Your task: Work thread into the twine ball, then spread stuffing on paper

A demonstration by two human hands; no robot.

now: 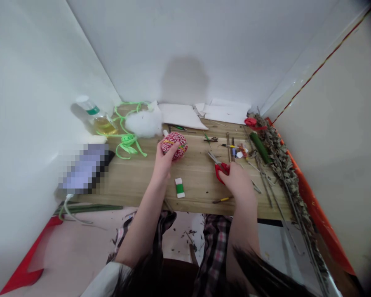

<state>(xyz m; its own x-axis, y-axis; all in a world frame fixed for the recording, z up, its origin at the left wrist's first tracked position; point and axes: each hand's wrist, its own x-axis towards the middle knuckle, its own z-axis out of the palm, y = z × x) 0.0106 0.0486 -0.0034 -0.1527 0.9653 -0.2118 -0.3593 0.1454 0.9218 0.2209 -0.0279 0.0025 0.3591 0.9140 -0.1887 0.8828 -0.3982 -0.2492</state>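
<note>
On the left, the left hand (164,160) holds a ball of red-and-white twine (178,144) over the middle of the wooden table (130,177), thumb across its top and the other fingers largely hidden, beyond a card of green thread (179,188). To the right, the right hand (238,178) grips red-handled scissors (218,167) between narrowed thumb and fingers, blades pointing far and left. I'd judge the step as readying twine and scissors; the next move calls for a steady ball and a clear strand.

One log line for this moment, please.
left hand: holding red-and-white yarn ball | right hand: holding red-handled scissors | wooden tabletop: green thread card
</note>
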